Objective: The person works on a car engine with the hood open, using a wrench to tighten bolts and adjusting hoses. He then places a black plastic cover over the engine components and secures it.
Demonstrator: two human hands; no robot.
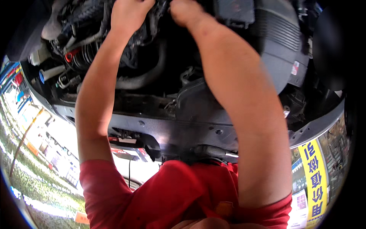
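Note:
Both my arms reach up and away over a car's engine bay. At the upper edge, left of centre, my left hand (pixel 130 14) is closed among dark hoses and engine parts (pixel 152 23); its fingertips are cut off by the edge. My right hand (pixel 186 12) is a short way to its right, curled closed and slightly blurred. Whatever either hand grips is hidden or out of view. A black box-shaped cover (pixel 235 11) sits just right of my right hand. Below the hands a thick grey hose (pixel 143 80) curves through the dark gap.
A ribbed grey plastic housing (pixel 280 42) lies beyond my right forearm. A red ring-shaped handle (pixel 70 56) and a blue-ended filler tube (pixel 51 73) are at the left. The metal front crossmember (pixel 179 129) runs between the bay and my body. A yellow banner (pixel 315 179) is on the lower right.

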